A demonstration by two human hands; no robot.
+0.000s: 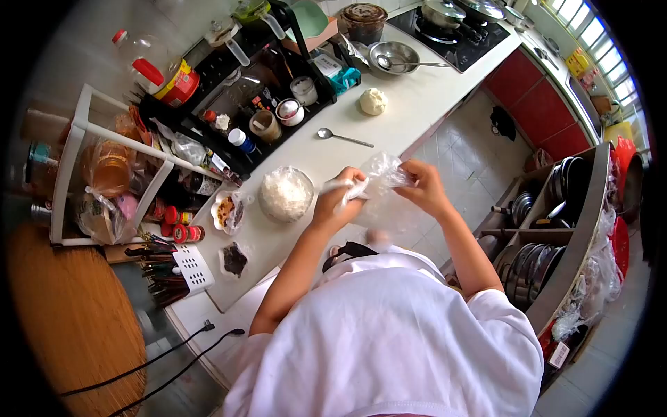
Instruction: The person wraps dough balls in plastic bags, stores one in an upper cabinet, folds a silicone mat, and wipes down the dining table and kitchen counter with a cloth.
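Both hands hold a clear plastic bag [382,182] in front of the body, over the counter's front edge. My left hand [338,201] grips its left side with the fingers closed. On the bag's right side, my right hand [422,186] pinches the plastic. Left of my left hand stands a bowl [286,194] with white contents under clear film. A ball of pale dough [374,101] lies on the counter beyond the hands. Between the dough and the bowl is a metal spoon [345,137].
Small dishes [227,212] sit at the left, near a chopstick holder [193,269]. A black rack [267,90] holds jars and bottles. A metal bowl [394,57] stands by the stove [451,38]. Shelves with pans [531,271] are at the right.
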